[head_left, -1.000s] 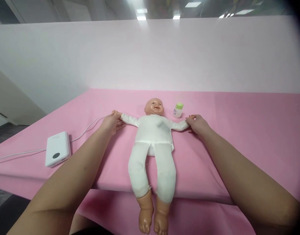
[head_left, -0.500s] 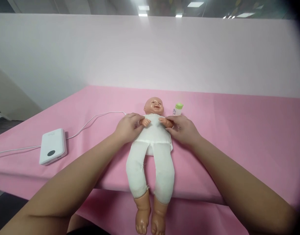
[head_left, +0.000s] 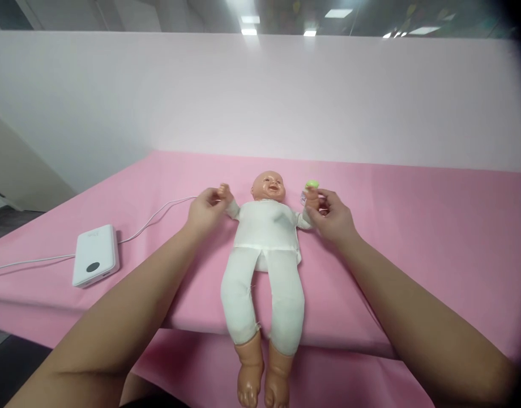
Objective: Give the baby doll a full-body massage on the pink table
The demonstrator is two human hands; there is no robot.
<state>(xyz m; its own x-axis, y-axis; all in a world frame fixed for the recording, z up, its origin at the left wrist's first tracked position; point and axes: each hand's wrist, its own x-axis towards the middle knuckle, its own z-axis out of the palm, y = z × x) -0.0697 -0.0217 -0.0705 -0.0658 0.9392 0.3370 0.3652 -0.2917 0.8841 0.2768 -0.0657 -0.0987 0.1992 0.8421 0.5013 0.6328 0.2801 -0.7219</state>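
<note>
Across the pink desk (head_left: 413, 255), a doll (head_left: 267, 229) lies face up, feet past the near edge. Left of the doll, the left hand (head_left: 205, 212) has a narrow grip on one doll arm (head_left: 233, 209); right of the doll, the right hand (head_left: 337, 218) holds the other, beside a partly hidden green-capped bottle (head_left: 312, 184).

I have before me a pink tabletop (head_left: 417, 226), and its pink surface folds down at the near edge, at my six o'clock. On it lies the doll (head_left: 268, 226) on its back, head toward twelve o'clock, feet reaching past this edge. Seen from its chest, a small bottle (head_left: 312, 185) with green cap, partly hidden, is between one and two o'clock. Near nine o'clock lies a white device (head_left: 95, 255); one cable (head_left: 172, 202) goes toward two o'clock, another cable (head_left: 31, 262) toward nine.
</note>
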